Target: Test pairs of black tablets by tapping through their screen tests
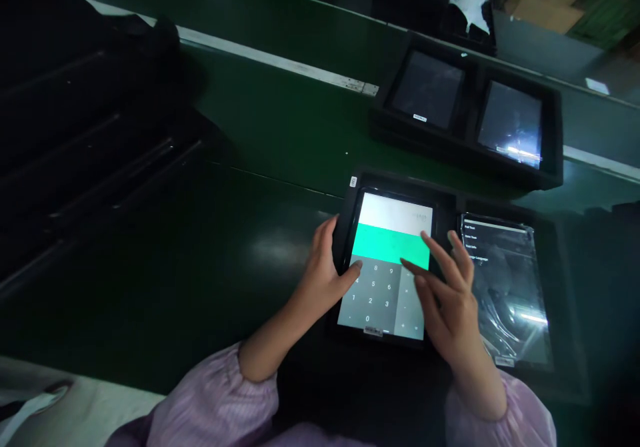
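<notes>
A green conveyor belt is crossed by the view. The left hand is laid at the left edge of a tablet showing a calculator, with the thumb reaching over the keypad; whether that edge is gripped cannot quite be told. The tablet is seated in a black tray, its long axis running away from the person. The right hand is spread wide over the tablet's right side, holding nothing. Beside it, a film-wrapped tablet is held in the same tray. Beyond, two dark-screened tablets are held in a second black tray.
</notes>
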`<act>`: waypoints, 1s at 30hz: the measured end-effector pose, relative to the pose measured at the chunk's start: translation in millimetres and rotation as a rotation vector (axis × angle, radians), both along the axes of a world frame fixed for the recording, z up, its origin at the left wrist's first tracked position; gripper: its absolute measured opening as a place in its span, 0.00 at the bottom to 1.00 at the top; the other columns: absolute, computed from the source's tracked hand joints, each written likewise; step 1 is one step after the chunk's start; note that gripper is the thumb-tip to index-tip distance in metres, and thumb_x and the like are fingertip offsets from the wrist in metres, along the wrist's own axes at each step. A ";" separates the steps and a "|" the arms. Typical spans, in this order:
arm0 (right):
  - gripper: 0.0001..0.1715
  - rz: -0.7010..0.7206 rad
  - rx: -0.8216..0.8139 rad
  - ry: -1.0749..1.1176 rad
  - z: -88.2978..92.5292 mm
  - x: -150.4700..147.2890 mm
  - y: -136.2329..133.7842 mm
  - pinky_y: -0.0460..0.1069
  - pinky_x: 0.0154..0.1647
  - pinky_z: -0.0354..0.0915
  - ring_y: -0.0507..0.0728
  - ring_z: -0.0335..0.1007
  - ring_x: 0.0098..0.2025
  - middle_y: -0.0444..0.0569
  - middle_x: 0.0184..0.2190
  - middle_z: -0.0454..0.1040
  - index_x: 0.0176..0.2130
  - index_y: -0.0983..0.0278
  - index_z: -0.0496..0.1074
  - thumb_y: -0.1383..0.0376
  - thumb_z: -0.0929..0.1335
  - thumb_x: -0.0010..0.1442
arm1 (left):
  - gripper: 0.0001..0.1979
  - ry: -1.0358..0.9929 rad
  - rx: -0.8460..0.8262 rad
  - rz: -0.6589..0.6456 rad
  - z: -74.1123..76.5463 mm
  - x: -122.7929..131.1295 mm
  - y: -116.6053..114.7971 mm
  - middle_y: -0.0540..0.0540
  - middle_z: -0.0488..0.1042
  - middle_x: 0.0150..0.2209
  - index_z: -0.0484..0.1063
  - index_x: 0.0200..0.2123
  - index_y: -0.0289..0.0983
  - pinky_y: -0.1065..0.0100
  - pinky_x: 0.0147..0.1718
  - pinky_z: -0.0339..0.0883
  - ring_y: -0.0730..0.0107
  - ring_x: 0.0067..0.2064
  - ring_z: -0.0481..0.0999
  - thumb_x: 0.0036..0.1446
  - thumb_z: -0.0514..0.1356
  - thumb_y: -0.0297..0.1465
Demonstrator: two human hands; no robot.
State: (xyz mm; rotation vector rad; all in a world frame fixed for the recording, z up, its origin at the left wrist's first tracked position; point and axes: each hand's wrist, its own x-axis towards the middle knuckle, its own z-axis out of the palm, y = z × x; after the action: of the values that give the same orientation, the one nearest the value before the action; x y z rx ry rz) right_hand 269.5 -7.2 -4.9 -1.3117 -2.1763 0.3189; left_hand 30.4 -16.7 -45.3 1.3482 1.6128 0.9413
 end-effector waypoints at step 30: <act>0.19 -0.171 0.062 0.017 -1.3 6.8 1.4 0.77 0.71 0.62 0.73 0.48 0.79 0.48 0.70 0.70 0.52 0.55 0.83 0.61 0.64 0.76 | 0.31 0.113 0.056 -0.067 13.8 -31.8 19.7 0.38 0.75 0.68 0.73 0.65 0.37 0.45 0.70 0.64 0.44 0.71 0.71 0.59 0.62 0.40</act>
State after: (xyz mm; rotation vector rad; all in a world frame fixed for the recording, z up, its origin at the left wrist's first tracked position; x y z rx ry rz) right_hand 276.3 -5.8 -6.2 -1.4435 -2.0266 0.1933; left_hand -1.4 2.9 -31.5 1.5086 1.6248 0.8898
